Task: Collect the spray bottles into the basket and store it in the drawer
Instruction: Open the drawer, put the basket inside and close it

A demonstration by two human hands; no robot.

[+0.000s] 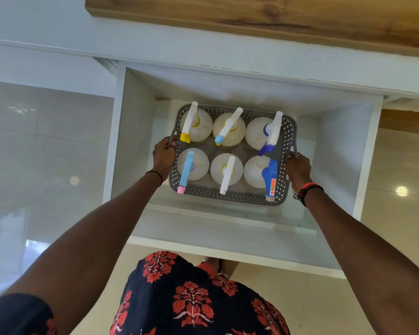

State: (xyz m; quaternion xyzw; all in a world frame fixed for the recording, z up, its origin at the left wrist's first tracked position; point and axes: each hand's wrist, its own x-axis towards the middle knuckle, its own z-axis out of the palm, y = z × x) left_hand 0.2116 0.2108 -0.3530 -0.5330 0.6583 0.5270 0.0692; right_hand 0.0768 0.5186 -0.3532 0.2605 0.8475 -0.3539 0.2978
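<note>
basket (230, 200) of six bottles (224, 169) held inside the open drawer (334, 151)
left hand (164, 154) and right hand (298, 169) each closed on a side handle — likely heavy, thin plastic may flex (keep it level).

drawer (344, 151) walls near basket (228, 198), gaps either side

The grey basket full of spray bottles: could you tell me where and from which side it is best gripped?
Grip the grey basket by the two handles on its short ends, one from each side, as the left hand and right hand do now. Six spray bottles fill it, triggers jutting over the rim, so the long sides offer little purchase, and a two-sided hold should keep it level in the open drawer.
</note>
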